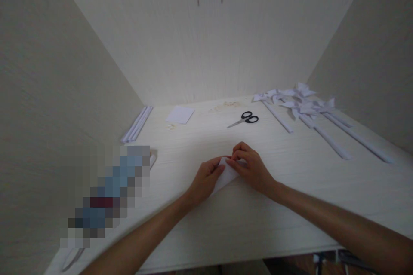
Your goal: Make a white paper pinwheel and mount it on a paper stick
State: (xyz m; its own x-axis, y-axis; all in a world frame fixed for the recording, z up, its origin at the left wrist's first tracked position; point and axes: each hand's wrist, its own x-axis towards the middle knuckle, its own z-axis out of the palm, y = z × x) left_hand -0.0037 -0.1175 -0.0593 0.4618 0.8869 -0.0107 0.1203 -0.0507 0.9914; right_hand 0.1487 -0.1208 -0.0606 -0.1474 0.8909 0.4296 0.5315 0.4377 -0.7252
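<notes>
Folded white paper (226, 177) lies flat on the white table (290, 206), near the front middle, pinned between both hands. The left hand (204, 179) presses its lower left part with fingers curled onto it; the right hand (253, 167) pinches its upper edge between thumb and fingertips. Judged by appearance, the piece is light, thin and limp, easily creased or torn, and likely to slide on the smooth tabletop; best held at a corner or along a fold. Black scissors (245, 119) lie well apart behind the hands. A flat white sheet (180, 114) and white rolled sticks (138, 123) sit far left; finished paper pinwheels (300, 103) far right. Walls close in on three sides; open tabletop surrounds the hands, and the front edge is near the forearms.
</notes>
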